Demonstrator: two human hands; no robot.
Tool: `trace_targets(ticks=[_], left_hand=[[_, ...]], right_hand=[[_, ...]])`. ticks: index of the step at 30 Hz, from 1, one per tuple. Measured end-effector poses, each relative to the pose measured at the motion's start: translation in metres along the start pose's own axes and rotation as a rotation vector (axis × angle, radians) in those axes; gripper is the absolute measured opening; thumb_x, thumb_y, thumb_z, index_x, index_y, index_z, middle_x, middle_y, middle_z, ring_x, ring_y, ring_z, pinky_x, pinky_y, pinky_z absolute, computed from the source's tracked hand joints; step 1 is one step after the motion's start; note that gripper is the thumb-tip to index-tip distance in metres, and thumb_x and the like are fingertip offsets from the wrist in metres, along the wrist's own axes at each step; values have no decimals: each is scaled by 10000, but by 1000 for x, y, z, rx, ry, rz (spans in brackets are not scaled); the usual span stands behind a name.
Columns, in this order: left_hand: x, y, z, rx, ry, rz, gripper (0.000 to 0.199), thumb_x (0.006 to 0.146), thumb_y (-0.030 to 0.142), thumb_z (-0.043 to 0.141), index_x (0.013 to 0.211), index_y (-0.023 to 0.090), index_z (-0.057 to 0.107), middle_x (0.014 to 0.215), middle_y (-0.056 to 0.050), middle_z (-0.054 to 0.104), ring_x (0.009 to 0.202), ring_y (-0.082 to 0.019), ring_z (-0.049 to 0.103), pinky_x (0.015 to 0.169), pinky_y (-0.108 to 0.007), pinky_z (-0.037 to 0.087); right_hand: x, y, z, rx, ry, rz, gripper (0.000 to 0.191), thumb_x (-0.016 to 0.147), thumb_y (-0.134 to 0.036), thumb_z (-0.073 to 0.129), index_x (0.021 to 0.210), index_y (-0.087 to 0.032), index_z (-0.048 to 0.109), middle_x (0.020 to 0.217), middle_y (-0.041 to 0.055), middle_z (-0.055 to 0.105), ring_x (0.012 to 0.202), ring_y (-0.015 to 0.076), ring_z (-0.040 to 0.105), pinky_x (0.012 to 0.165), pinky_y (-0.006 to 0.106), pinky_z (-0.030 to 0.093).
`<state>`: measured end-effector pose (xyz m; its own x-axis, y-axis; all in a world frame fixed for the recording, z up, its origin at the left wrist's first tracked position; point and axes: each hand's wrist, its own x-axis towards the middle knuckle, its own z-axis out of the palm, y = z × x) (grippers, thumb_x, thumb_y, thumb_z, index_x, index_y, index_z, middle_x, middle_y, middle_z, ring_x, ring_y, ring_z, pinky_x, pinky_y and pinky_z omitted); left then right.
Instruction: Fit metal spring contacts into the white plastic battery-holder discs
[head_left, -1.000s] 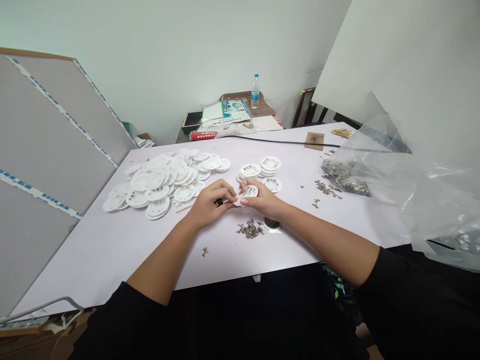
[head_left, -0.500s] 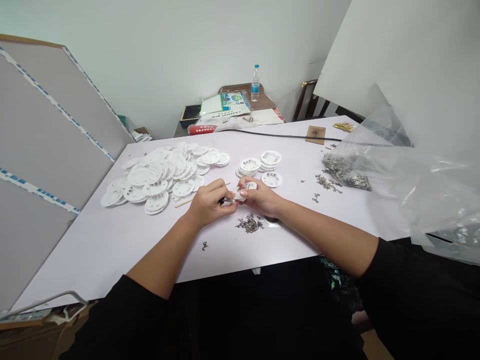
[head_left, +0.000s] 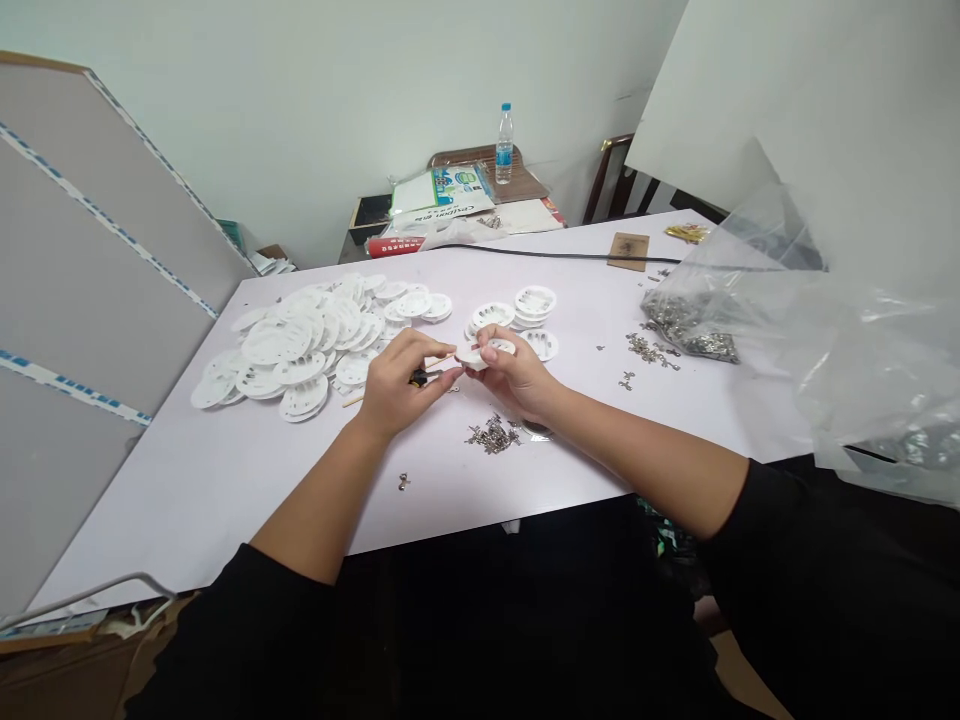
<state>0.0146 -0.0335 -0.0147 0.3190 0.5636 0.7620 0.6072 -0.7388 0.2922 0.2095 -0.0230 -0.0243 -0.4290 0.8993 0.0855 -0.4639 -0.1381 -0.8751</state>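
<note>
My right hand (head_left: 517, 372) grips a white round disc (head_left: 495, 350) between thumb and fingers. Beside its left edge, my left hand (head_left: 405, 380) is closed around a small tool with a black and yellow handle (head_left: 418, 378). Below the hands lies a small pile of metal parts (head_left: 493, 435). A big heap of white discs (head_left: 300, 335) is spread to the left, and several more discs (head_left: 535, 301) sit just behind my right hand. A thin wooden stick (head_left: 352, 401) lies partly hidden by my left hand.
A clear plastic bag of metal parts (head_left: 690, 325) lies at the right, with loose pieces (head_left: 651, 349) beside it. A black cable (head_left: 540, 254) crosses the table's back. Behind stands a water bottle (head_left: 504, 150). A grey panel (head_left: 82, 250) borders the left.
The disc in my right hand now lies flatter, showing more of its face. My left hand and the tool have drawn slightly left. The whole view has shifted a little.
</note>
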Motion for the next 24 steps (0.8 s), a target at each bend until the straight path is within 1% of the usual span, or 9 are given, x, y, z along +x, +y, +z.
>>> trace_targets(ticks=[2,3,6,8,12,15,17,21,24], left_hand=[[1,-3,-5,-123,-100,-143,261,860,363,679,1028,165,708,908,-33,678,786,-7,592,651,-129,470],[1,-4,-7,-182,-219,-157,237,881,360,651,1006,174,726,903,-31,682,786,-3,597,673,-131,476],[0,-5,-10,-266,-671,-121,225,909,374,608,969,246,783,926,-16,695,827,-2,626,780,-144,507],[-2,-4,-8,-259,-826,-128,225,896,403,625,979,282,796,964,-13,695,855,-11,633,814,-158,510],[-3,2,0,-280,-914,-142,212,890,381,634,972,280,800,978,-9,692,830,-10,628,802,-156,503],[-3,6,2,-285,-909,-153,206,887,367,637,975,271,797,1009,-11,694,869,-16,638,826,-147,510],[-3,8,1,-290,-918,-170,198,879,358,648,989,279,792,1035,-7,694,907,-19,648,856,-142,517],[-2,9,0,-340,-972,-168,195,887,313,630,990,265,789,1002,-7,693,864,-17,651,829,-142,524],[-2,9,1,-318,-968,-160,201,896,307,610,976,241,783,981,-11,698,848,-22,647,813,-150,513]], right_hand=[[3,-1,-6,-63,49,-89,690,603,-571,857,934,-197,381,815,-24,493,755,62,492,762,237,424],[4,-1,-9,-96,92,-133,697,605,-588,850,946,-199,382,833,-22,493,752,58,488,751,230,415],[4,-3,-16,-295,194,-212,664,637,-596,832,970,-195,420,913,-3,497,778,54,470,735,216,403],[2,-5,-16,-433,203,-234,659,637,-613,823,963,-189,439,926,8,496,783,59,445,706,210,390],[1,-8,-14,-545,181,-241,686,630,-658,807,980,-191,448,959,27,505,789,73,428,647,206,359],[2,-7,-15,-563,187,-254,688,636,-659,804,1007,-194,458,1010,37,511,831,82,450,645,205,359],[3,-6,-16,-563,193,-244,690,640,-661,800,1017,-194,460,1023,37,510,802,72,438,627,203,347],[4,-4,-17,-563,197,-222,688,642,-664,794,1023,-198,462,1026,39,518,792,70,437,616,200,344],[4,-3,-17,-569,197,-228,686,634,-659,800,1016,-196,469,1015,44,524,826,84,454,609,196,340]])
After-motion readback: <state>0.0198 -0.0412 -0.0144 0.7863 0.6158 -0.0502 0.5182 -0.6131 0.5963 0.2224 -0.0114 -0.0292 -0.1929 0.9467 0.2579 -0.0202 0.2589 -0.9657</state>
